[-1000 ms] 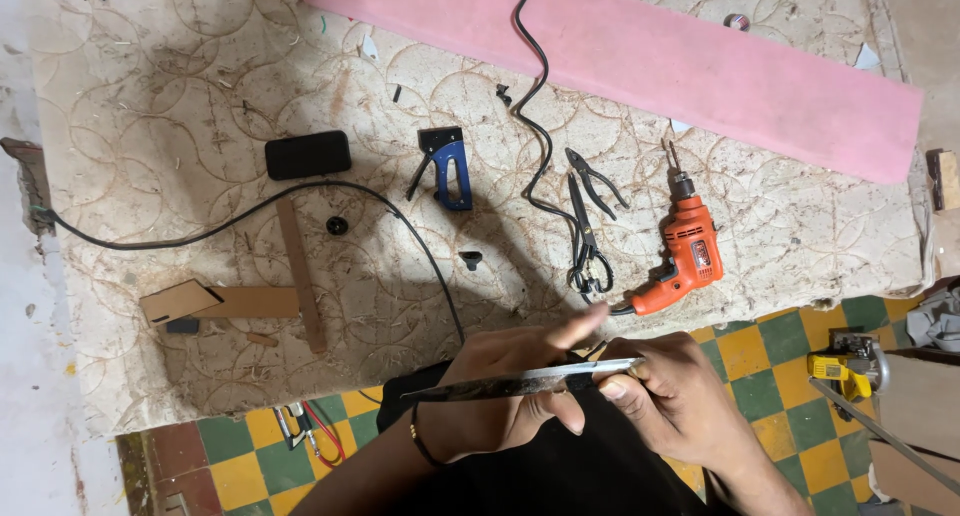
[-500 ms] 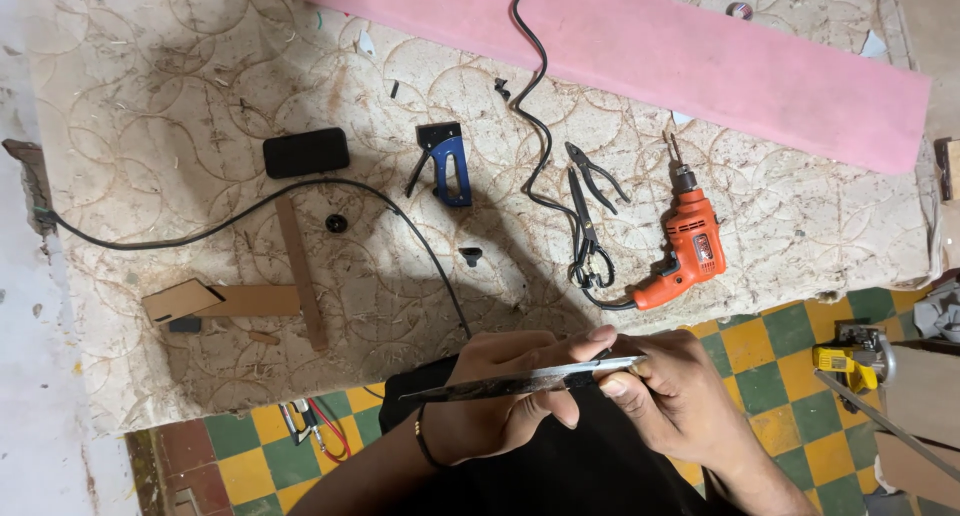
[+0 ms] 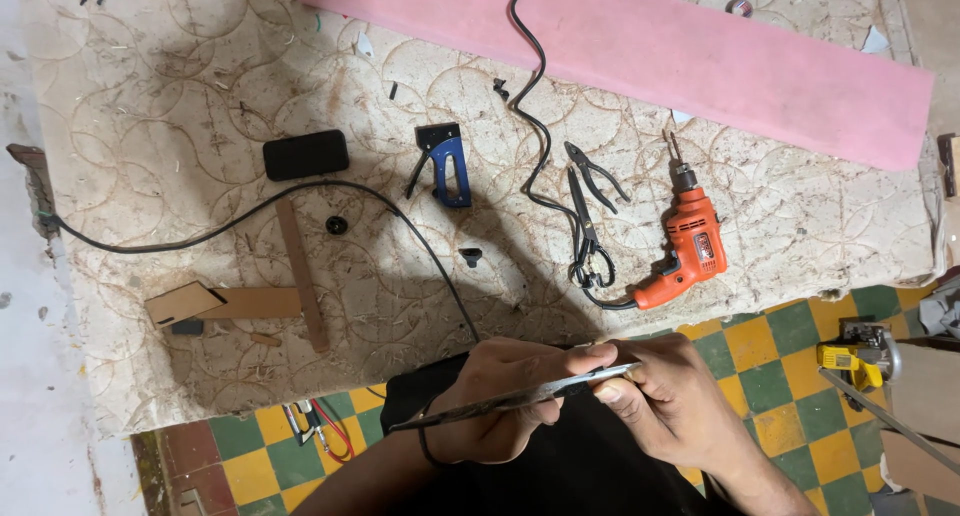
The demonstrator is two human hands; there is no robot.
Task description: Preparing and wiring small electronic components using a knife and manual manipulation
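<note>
Head view: left hand (image 3: 500,401) and right hand (image 3: 660,401) pinch a thin metal blade (image 3: 520,398) below the orange drill (image 3: 690,251); its edge could nick a slipping finger.

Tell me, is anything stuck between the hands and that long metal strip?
Nothing visible is. The left hand wraps around the metal strip near its middle, and the right hand pinches its right end with the fingertips. Both touch it directly, above the lap.

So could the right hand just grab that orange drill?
Probably, but not straight away: the right hand and left hand both grip a thin metal strip. Nothing lies between it and the orange drill.
</note>
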